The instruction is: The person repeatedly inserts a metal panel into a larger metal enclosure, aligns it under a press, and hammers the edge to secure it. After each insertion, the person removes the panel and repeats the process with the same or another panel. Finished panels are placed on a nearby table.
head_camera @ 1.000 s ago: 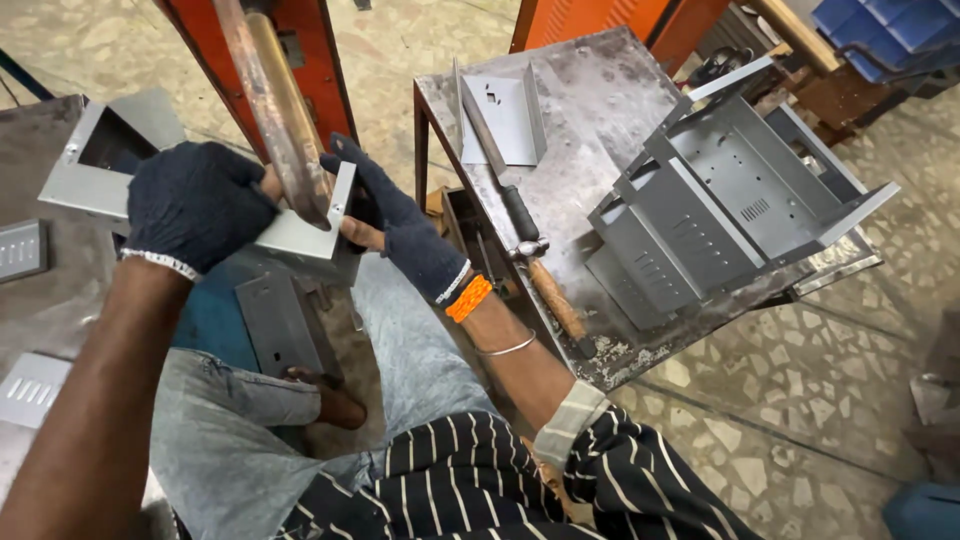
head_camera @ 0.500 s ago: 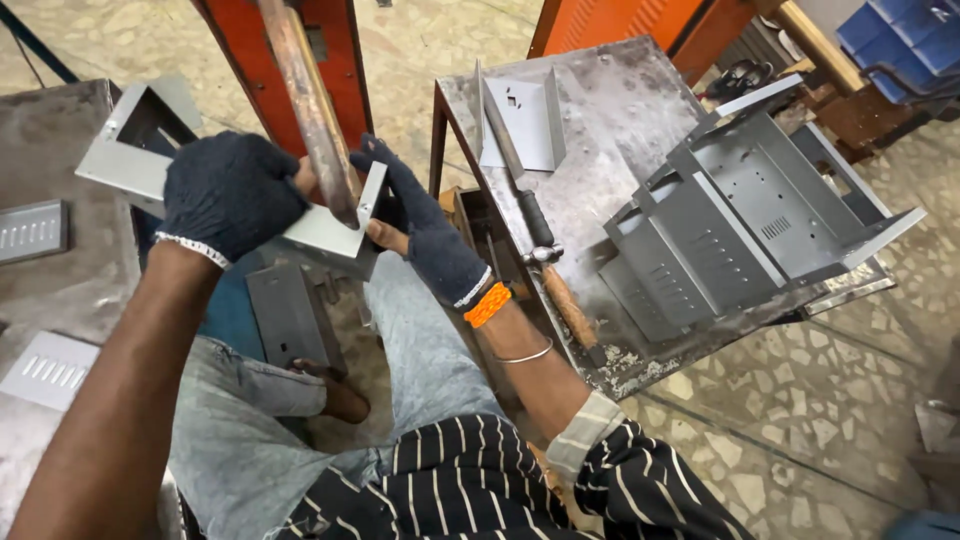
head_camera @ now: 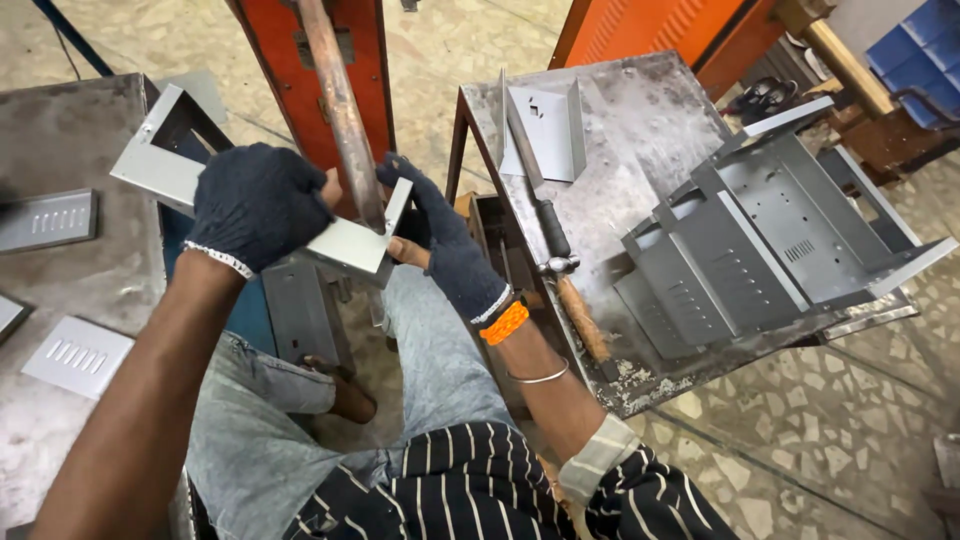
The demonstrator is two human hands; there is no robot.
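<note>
The grey sheet bracket (head_camera: 345,245) is held in both gloved hands, over the lap and between the two benches. The L hand (head_camera: 255,205) is closed round its L part, fingers wrapped over the top. The R hand (head_camera: 440,245) is closed on its R end, where a short flange is turned up, w/ the thumb underneath.

Key relation: the bracket's long axis runs L-R, from upper L down to lower R, and is crossed near the R end by the rusty bar (head_camera: 340,110), which comes down from above, approx. upright. The bar's tip is seen at the flange corner; contact can't be told for sure. The R hand is nearer the bar tip; the L hand is just beside the shaft.

A hammer (head_camera: 555,255) lies on the R bench (head_camera: 640,130), apart from both hands, beside stacked grey housings (head_camera: 760,240).
</note>
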